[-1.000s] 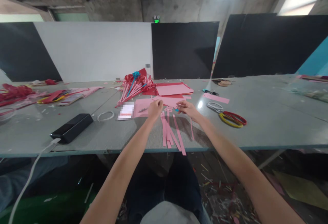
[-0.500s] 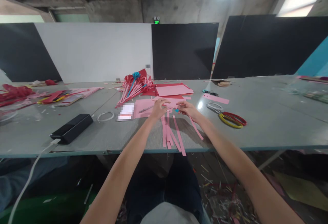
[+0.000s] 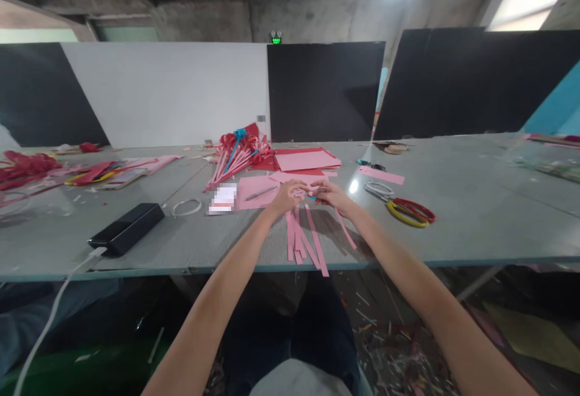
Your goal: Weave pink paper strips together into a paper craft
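My right hand (image 3: pixel 333 195) is closed on a narrow pink paper strip (image 3: pixel 345 228), whose free end hangs down toward the table's front. Against its fingertips come the curled fingers of my left hand (image 3: pixel 289 195), pinching at the strip's upper end; that end is mostly hidden. A small blue piece (image 3: pixel 312 197) shows by the right fingertips. Several loose pink strips (image 3: pixel 298 236) lie below the hands, one reaching past the table edge. Under and behind the hands is pink paper (image 3: pixel 247 187) with a pen (image 3: pixel 261 193) on it.
Scissors (image 3: pixel 410 210) with red and yellow handles lie to the right. A bundle of pink and red paper flowers (image 3: pixel 238 151) and stacked sheets (image 3: pixel 306 159) are farther back. At left are a black power bank (image 3: pixel 127 228) with a white cable and a coiled cable (image 3: pixel 186 207).
My left hand has shifted slightly right and its fingertips now meet those of my right hand. The hanging strip has swung a little left. More of the pen shows.
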Demonstrator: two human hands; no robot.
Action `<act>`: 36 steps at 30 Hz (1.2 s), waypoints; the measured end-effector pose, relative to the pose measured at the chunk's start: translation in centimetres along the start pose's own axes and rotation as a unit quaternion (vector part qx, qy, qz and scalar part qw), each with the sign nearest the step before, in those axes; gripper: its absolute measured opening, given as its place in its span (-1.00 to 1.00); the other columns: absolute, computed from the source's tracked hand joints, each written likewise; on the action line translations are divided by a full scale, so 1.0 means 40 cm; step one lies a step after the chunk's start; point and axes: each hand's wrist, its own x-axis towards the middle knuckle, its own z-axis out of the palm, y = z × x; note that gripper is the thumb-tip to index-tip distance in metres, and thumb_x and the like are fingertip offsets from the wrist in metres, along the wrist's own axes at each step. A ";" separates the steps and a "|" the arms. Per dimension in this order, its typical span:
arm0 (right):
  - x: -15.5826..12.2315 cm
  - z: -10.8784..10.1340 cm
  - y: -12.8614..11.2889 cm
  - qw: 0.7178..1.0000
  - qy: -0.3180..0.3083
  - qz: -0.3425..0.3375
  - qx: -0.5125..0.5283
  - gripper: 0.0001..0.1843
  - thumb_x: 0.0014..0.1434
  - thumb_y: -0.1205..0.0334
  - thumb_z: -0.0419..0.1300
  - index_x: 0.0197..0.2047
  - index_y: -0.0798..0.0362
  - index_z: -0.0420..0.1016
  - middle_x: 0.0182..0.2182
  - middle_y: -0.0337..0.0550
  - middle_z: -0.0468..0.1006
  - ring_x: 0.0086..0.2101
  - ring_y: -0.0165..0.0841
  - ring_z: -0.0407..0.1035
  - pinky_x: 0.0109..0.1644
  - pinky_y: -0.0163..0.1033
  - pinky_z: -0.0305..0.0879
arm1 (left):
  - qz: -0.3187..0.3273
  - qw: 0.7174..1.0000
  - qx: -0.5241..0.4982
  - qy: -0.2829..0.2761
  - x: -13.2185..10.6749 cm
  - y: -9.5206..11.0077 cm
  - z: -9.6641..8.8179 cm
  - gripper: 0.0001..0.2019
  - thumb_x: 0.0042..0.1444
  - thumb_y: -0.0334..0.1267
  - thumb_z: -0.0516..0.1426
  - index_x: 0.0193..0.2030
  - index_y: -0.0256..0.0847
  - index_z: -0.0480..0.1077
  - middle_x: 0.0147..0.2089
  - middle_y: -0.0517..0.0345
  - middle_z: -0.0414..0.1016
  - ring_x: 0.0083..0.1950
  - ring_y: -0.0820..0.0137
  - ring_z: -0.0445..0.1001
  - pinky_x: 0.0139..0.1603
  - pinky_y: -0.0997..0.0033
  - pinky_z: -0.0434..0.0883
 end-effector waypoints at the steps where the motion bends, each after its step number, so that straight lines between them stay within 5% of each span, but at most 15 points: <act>1: 0.001 -0.001 0.001 1.000 0.000 -0.001 -0.001 -0.71 -0.10 0.36 0.19 -0.23 -0.02 0.38 -0.42 -0.28 0.56 -0.46 -0.46 0.40 -0.38 -0.34 0.24 | 0.004 1.000 0.004 0.000 -0.001 0.002 0.000 -0.70 -0.10 -0.54 0.09 -0.26 -0.16 0.51 -0.05 0.07 0.49 0.04 0.30 0.40 0.17 0.19 0.27; 11: -0.005 -0.002 -0.001 0.999 -0.020 0.023 -0.011 -0.66 -0.11 0.34 0.22 -0.19 -0.01 0.36 -0.53 -0.35 0.51 -0.56 -0.49 0.34 -0.42 -0.35 0.22 | 0.081 0.990 0.111 0.034 -0.018 0.022 0.001 -0.89 0.05 -0.23 0.22 -0.28 -0.14 0.51 -0.11 0.06 0.50 0.02 0.28 0.40 0.11 0.20 0.28; 22: 0.029 -0.033 0.045 0.990 -0.097 -0.036 -0.093 -0.66 -0.19 0.35 0.25 -0.25 0.01 0.42 -0.42 -0.28 0.51 -0.35 -0.38 0.39 -0.22 -0.26 0.29 | 0.023 0.985 0.167 0.020 -0.021 0.027 -0.012 -0.88 0.07 -0.25 0.18 -0.27 -0.19 0.51 -0.06 0.02 0.47 0.04 0.23 0.37 0.12 0.18 0.24; 28: 0.030 -0.065 0.041 0.953 -0.043 -0.107 -0.279 -0.84 -0.12 0.33 0.24 -0.38 0.01 0.43 -0.47 -0.22 0.48 -0.42 -0.33 0.35 -0.28 -0.23 0.23 | -0.060 0.984 0.159 0.058 -0.020 0.012 -0.016 -0.88 0.04 -0.23 0.18 -0.34 -0.18 0.51 -0.04 0.03 0.46 0.05 0.21 0.37 0.13 0.15 0.24; 32: 0.016 -0.067 0.030 0.895 0.050 -0.129 -0.424 -0.78 -0.10 0.31 0.29 -0.30 0.00 0.48 -0.26 -0.07 0.55 -0.21 -0.15 0.39 -0.08 -0.07 0.22 | -0.113 0.988 0.095 0.037 -0.008 -0.002 -0.015 -0.87 0.02 -0.23 0.18 -0.41 -0.24 0.50 -0.08 -0.02 0.49 0.00 0.22 0.42 0.09 0.21 0.28; 36: 0.002 -0.035 0.018 0.904 0.068 -0.195 -0.375 -0.81 0.11 0.17 0.16 -0.18 -0.01 0.47 -0.14 -0.04 0.53 -0.11 -0.17 0.39 -0.01 -0.06 0.23 | -0.166 0.986 0.022 0.000 -0.004 -0.010 -0.010 -0.74 0.10 -0.15 0.08 -0.46 -0.25 0.48 -0.29 0.03 0.54 -0.14 0.26 0.47 -0.06 0.29 0.36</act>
